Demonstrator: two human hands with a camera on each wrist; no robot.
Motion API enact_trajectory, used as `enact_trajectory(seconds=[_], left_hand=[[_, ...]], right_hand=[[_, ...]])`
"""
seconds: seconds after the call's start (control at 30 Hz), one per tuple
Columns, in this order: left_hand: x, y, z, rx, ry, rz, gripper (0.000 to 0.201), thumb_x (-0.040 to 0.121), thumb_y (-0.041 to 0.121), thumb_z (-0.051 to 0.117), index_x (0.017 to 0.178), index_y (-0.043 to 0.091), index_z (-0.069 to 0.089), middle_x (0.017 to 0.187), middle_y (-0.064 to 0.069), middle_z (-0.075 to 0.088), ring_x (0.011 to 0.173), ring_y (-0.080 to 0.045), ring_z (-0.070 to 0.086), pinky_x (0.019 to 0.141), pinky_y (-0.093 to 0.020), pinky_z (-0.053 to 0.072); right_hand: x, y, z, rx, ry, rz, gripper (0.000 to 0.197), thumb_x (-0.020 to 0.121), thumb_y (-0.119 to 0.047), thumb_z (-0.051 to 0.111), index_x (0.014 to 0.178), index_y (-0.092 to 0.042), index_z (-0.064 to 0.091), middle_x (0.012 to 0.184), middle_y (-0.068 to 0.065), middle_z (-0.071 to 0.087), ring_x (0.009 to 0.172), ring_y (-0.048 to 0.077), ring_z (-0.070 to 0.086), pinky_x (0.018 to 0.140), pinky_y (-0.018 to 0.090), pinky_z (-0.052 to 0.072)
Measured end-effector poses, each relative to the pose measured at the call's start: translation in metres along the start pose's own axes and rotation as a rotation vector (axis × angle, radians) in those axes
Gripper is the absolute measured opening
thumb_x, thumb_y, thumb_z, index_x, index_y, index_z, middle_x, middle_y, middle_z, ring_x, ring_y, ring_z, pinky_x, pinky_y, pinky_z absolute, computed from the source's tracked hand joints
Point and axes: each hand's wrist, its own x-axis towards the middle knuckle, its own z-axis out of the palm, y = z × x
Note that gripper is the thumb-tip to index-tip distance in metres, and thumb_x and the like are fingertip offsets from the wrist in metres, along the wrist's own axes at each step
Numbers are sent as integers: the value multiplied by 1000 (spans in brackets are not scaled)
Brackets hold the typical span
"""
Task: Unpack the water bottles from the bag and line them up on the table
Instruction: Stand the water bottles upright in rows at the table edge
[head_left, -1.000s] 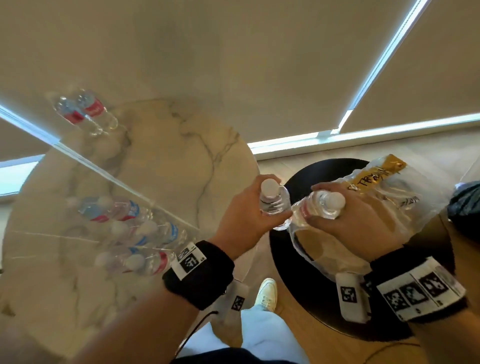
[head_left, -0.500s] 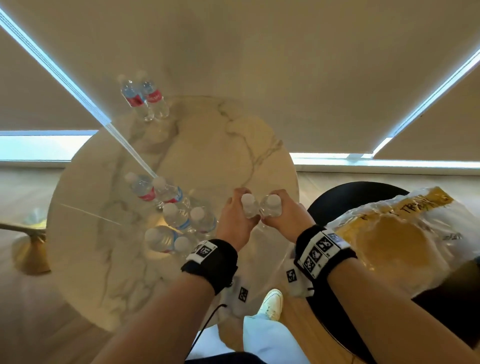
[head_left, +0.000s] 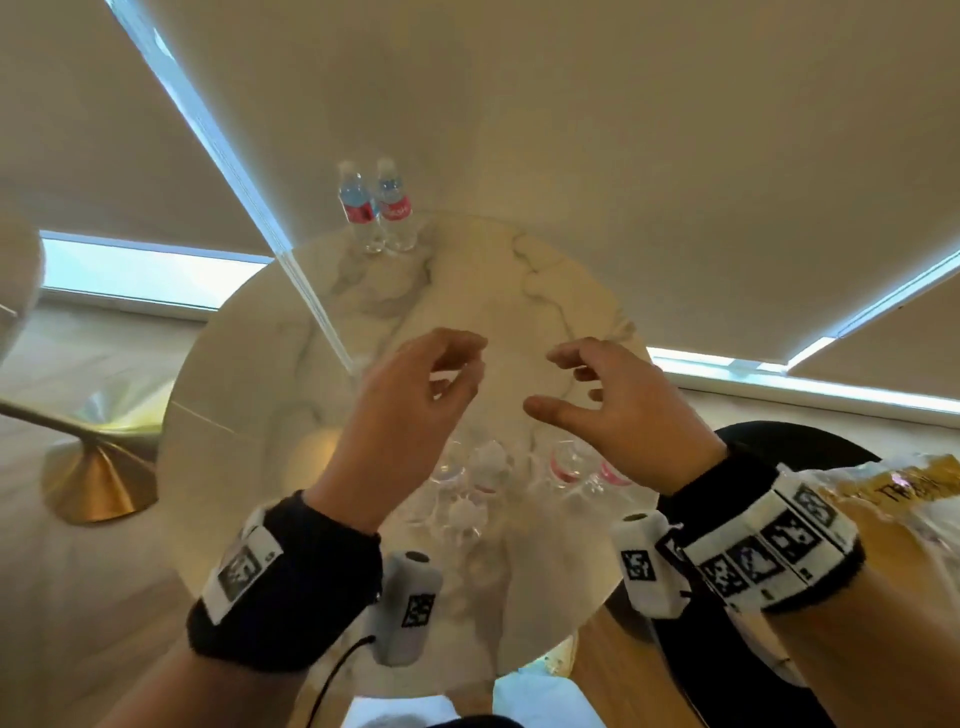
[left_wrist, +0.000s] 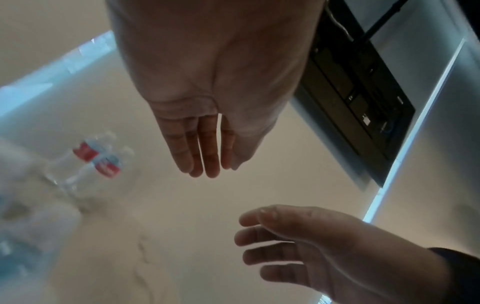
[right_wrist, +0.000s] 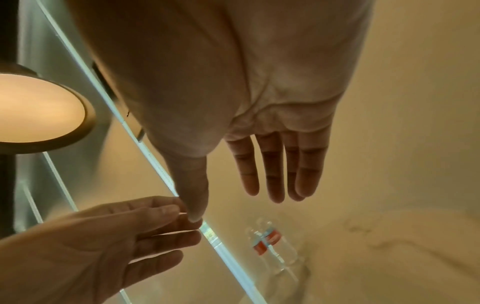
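Note:
Both hands hover empty above the round marble table (head_left: 249, 395). My left hand (head_left: 460, 364) and right hand (head_left: 553, 376) face each other with fingers loosely spread, a gap between them. Beneath them, near the table's front, stands a cluster of several clear water bottles (head_left: 488, 467), blurred and partly hidden by my wrists. A pair of bottles with red and blue labels (head_left: 376, 208) stands at the far edge. The left wrist view shows the left hand (left_wrist: 207, 160) open, the right hand (left_wrist: 285, 236) and the far pair (left_wrist: 98, 162). The right wrist view shows the right hand (right_wrist: 259, 185) open and the far pair (right_wrist: 267, 240).
The clear and yellow plastic bag (head_left: 924, 499) lies on a black round stool (head_left: 810, 441) at the right. A gold lamp base (head_left: 98, 478) stands on the floor to the left. Roller blinds hang behind the table. The table's middle is bare marble.
Each hand carried a bottle from the bag to the cluster on the table, then let go. Both hands are now empty, lifted and spread above the bottles.

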Motion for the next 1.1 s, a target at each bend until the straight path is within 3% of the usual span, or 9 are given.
enact_trajectory(seconds=[0.1,0.17,0.3,0.43,0.5,0.67,0.8,0.93,1.1], left_hand=[[37,-43,-57,164,32,-19,17,95,23,66,110,27,72,104,13,73,99,-2,69,89,-29,59],[61,-81,-81,299,-56,-62,22,90,24,72,112,28,72,106,7,71,101,-13,67,94,-40,55],[89,-131,-95,471,-386,-92,49,81,36,81,127,35,63,112,7,54,102,-17,59,89,-29,46],[100,-161,-84,476,-520,21,44,80,28,82,121,27,66,105,9,44,93,-16,55,83,-27,47],[107,-171,-81,455,-530,59,38,81,26,82,116,23,67,103,8,44,88,-16,55,78,-23,43],[165,-162,-82,427,-511,118,33,84,28,79,113,18,69,99,5,46,89,-18,54,79,-24,40],[250,-142,-76,464,-415,173,35,87,32,76,116,16,68,101,1,49,88,-15,48,81,-25,36],[337,-133,-62,487,-356,160,35,88,31,75,118,13,68,114,-12,61,101,-28,60,90,-34,48],[410,-146,-41,574,-306,154,34,88,30,73,119,16,69,116,-15,59,106,-35,60,89,-36,44]], right_hand=[[40,-48,34,-115,-120,-71,47,83,-53,68,122,-28,60,111,-8,63,98,10,60,85,32,52],[71,-70,63,-274,-214,-67,45,85,-50,66,122,-26,60,109,-4,64,96,14,60,81,31,49],[123,-89,107,-547,-386,84,49,82,-50,70,121,-22,58,108,2,63,90,20,56,71,29,39],[138,-93,135,-557,-417,150,39,82,-39,74,111,-19,57,91,1,56,78,20,53,59,26,37],[142,-90,141,-557,-366,130,31,85,-35,69,109,-20,57,88,0,56,78,21,54,56,26,33],[183,-82,113,-521,-264,186,29,85,-37,68,111,-24,62,93,2,63,84,23,58,67,29,38],[253,-75,74,-531,-154,173,29,85,-35,70,111,-23,65,95,5,65,81,22,54,71,27,39],[340,-61,48,-572,-59,157,27,85,-30,71,110,-20,68,107,12,68,96,32,62,73,28,43],[422,-46,38,-609,-21,111,27,86,-24,69,113,-18,67,113,13,66,102,34,62,76,31,44]])
